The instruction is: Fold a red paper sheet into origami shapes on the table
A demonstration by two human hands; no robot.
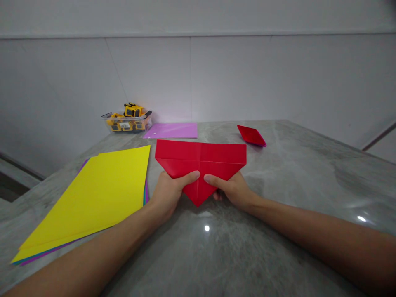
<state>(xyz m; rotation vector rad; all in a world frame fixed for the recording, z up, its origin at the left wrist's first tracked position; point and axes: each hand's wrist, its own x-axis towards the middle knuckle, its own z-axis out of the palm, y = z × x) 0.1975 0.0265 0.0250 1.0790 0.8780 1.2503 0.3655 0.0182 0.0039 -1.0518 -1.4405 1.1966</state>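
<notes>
A red sheet of paper point(201, 159), folded into a downward-pointing triangle with a flat band along its far edge, is held just above the grey marble table point(278, 231). My left hand point(168, 189) pinches its left lower edge, thumb on top. My right hand point(230, 187) pinches the right lower edge the same way. The two thumbs nearly meet at the centre crease.
A stack of coloured sheets with yellow on top point(93, 198) lies at the left. A pink sheet point(171, 130) and a clear tub of yellow toy vehicles point(128, 119) sit at the back. A small folded red paper point(251, 135) lies at the back right.
</notes>
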